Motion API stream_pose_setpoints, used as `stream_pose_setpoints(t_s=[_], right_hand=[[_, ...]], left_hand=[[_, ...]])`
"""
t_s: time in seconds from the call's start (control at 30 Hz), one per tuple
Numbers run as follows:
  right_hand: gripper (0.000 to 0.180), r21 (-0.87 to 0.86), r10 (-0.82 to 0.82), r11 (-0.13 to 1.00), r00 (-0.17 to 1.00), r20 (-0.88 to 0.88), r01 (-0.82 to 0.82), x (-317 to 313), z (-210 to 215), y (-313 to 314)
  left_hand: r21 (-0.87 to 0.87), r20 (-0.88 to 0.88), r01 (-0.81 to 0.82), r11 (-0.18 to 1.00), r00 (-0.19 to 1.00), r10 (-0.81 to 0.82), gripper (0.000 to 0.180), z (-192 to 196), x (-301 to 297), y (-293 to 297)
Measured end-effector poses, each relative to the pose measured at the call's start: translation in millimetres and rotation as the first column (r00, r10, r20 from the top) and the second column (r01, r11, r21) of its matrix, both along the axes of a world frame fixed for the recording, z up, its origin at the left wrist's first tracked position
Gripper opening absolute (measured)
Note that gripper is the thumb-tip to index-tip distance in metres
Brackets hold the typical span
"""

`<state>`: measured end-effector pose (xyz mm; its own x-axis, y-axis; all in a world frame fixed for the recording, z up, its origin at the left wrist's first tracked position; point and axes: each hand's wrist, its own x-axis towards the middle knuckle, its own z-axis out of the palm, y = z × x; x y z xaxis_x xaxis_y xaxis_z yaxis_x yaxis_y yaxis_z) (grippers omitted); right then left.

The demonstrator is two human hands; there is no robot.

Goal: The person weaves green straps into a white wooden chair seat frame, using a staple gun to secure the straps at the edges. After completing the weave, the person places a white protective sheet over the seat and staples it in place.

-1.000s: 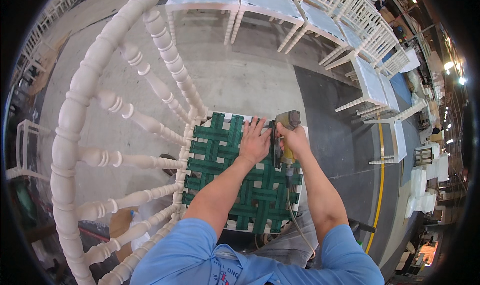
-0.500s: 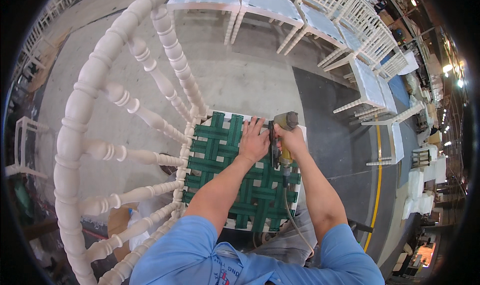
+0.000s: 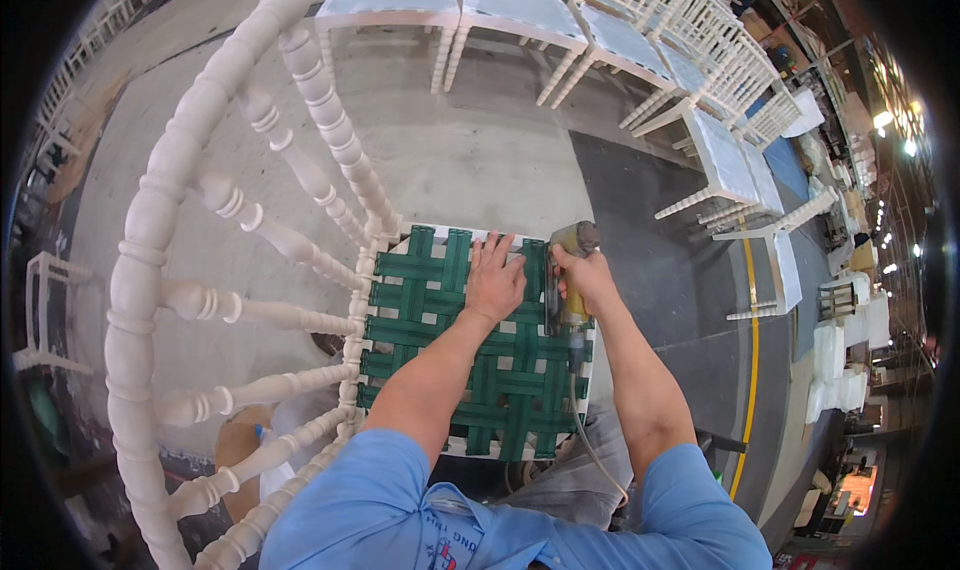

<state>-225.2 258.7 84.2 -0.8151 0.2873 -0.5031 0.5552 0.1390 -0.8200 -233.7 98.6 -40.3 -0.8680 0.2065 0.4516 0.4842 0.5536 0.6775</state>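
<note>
Since the earlier frame, the tool [image 3: 575,312] has shifted away from the left hand [image 3: 495,285], baring green straps [image 3: 520,370] between them. The straps lie at the chair back's [image 3: 280,313] 3 o'clock; at their 2 o'clock the right hand [image 3: 590,280] grips the tool. The left rests, fingers spread, near 12. I'd keep straps taut, fingertips clear.

The floor [image 3: 470,155] looks rather bright, with soft shadows under the chairs [image 3: 525,15]. At the right, lamps [image 3: 882,120] make glare. Straight lines bend toward the black rim.
</note>
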Motion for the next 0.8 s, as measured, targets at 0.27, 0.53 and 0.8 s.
stream_pose_setpoints(t_s=[0.27,0.53,0.8], right_hand=[[0.030,0.082,-0.146,0.985,0.988,-0.059,0.150,146.9,119.8,86.6],[0.035,0.351,-0.667,0.707,0.744,0.043,0.614,435.8,178.3,185.4],[0.041,-0.152,-0.773,0.579,0.598,0.211,0.801,562.1,66.4,214.5]], left_hand=[[-0.233,-0.043,-0.050,0.971,0.998,0.041,0.028,-7.7,-8.2,4.6],[-0.019,0.055,0.077,0.997,0.996,-0.076,0.032,25.7,-2.7,-3.0],[0.607,0.788,-0.038,0.794,0.163,-0.594,0.029,61.6,240.3,-26.4]])
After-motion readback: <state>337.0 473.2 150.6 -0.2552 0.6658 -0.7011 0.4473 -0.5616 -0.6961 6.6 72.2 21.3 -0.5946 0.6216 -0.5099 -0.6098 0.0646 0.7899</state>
